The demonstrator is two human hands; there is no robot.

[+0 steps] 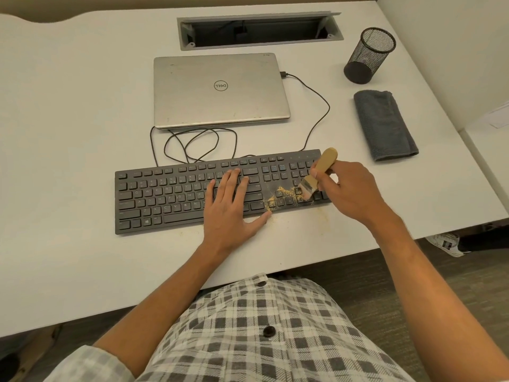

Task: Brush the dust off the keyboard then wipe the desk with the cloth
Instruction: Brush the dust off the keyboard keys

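Note:
A black keyboard (165, 194) lies across the white desk (68, 128). Yellowish dust (283, 194) covers its right part around the arrow keys, and some lies on the desk just in front. My right hand (349, 191) grips a small wooden-handled brush (321, 168), its bristles down on the keys at the keyboard's right end. My left hand (234, 208) rests flat on the middle of the keyboard, fingers spread, holding nothing. A folded dark grey cloth (385, 125) lies on the desk beyond my right hand.
A closed silver laptop (220, 89) sits behind the keyboard, its black cable (316, 117) looping between them. A black mesh pen cup (369, 55) stands at the back right. An open cable tray (259, 30) is set into the desk's rear. The desk's edge runs near my body.

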